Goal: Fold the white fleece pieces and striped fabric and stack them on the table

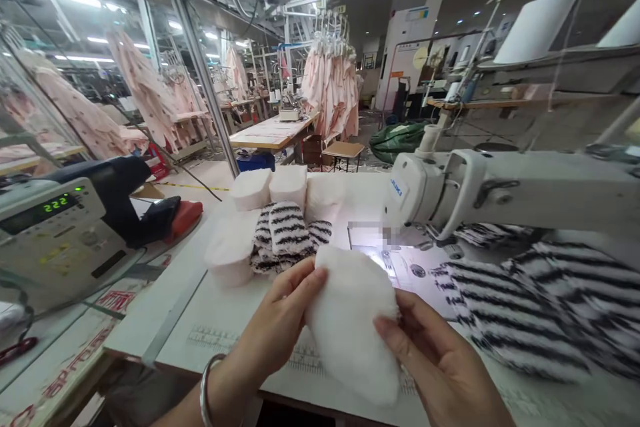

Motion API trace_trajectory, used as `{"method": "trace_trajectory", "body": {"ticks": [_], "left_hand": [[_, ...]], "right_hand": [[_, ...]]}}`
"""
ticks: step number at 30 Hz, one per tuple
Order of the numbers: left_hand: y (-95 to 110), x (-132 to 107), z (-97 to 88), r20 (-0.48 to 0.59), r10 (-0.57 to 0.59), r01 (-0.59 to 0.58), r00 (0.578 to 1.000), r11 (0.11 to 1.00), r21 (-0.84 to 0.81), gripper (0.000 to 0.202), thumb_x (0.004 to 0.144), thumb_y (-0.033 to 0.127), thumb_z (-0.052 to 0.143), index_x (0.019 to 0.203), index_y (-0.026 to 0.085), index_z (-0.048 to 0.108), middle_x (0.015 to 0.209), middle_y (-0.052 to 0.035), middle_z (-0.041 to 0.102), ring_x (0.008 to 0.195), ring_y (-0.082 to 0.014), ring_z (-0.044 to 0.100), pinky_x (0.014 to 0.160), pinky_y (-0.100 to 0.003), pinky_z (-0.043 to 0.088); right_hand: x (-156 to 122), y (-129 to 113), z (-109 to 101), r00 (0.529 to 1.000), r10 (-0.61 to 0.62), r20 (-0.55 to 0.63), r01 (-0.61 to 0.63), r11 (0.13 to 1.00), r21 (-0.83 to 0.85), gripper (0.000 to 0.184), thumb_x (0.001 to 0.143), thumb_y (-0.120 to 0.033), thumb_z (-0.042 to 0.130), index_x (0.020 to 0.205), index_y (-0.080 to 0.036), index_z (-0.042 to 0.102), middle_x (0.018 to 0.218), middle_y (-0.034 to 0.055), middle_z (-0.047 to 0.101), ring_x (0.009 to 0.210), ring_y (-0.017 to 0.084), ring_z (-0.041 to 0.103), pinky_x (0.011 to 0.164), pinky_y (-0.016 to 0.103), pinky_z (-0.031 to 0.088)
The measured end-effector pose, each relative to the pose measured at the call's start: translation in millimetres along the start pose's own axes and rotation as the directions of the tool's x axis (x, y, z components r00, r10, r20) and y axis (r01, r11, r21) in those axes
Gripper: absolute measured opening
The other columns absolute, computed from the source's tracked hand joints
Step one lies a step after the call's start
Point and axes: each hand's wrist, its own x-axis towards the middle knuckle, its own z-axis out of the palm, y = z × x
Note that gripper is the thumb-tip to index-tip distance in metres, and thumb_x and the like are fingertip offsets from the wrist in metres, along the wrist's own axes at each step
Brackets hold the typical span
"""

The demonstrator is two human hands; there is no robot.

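Note:
A white fluffy fabric piece [350,320] is held up between both hands above the front of the sewing table [210,327]. My left hand [280,327], with a bangle on the wrist, pinches its left edge. My right hand [435,360] grips its lower right edge with thumb on top. Just beyond it lie stacks of black-and-white striped fuzzy pieces [287,233] and white pieces [250,190]. The white sewing machine [500,190] stands to the right, its needle area lit behind the held piece.
A heap of striped fuzzy fabric [540,307] lies under the machine arm at right. A control box showing 222 [55,227] sits at left beside a dark and red device [150,203]. Pink garments [333,90] hang on racks beyond.

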Motion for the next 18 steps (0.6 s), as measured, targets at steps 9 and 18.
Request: {"method": "trace_trajectory", "body": {"ticks": [9,18], "left_hand": [[-17,-5,-4.5,0.075,0.226,-0.229,0.971,0.795,0.562,0.026,0.091,0.031,0.054,0.114,0.021,0.059,0.119,-0.0074,0.063,0.109,-0.0195,0.060,0.090,-0.030,0.051],[-23,-20,-43.7,0.089,0.259,-0.219,0.962,0.532,0.818,0.019,0.092,0.027,0.051,0.103,0.027,0.066,0.109,-0.0021,0.069,0.103,-0.0188,0.065,0.085,-0.028,0.054]], "right_hand": [[-2,-3,-46,0.861,-0.468,0.198,0.438,0.488,-0.755,0.035,0.090,-0.041,0.048,0.122,-0.033,0.059,0.094,-0.0019,0.072,0.081,0.013,0.069,0.068,0.018,0.055],[-26,29,-125,0.838,-0.546,-0.019,0.204,0.344,-0.917,0.024,0.089,-0.043,0.051,0.110,-0.036,0.061,0.096,-0.0074,0.072,0.079,0.010,0.070,0.057,0.009,0.053]]}}
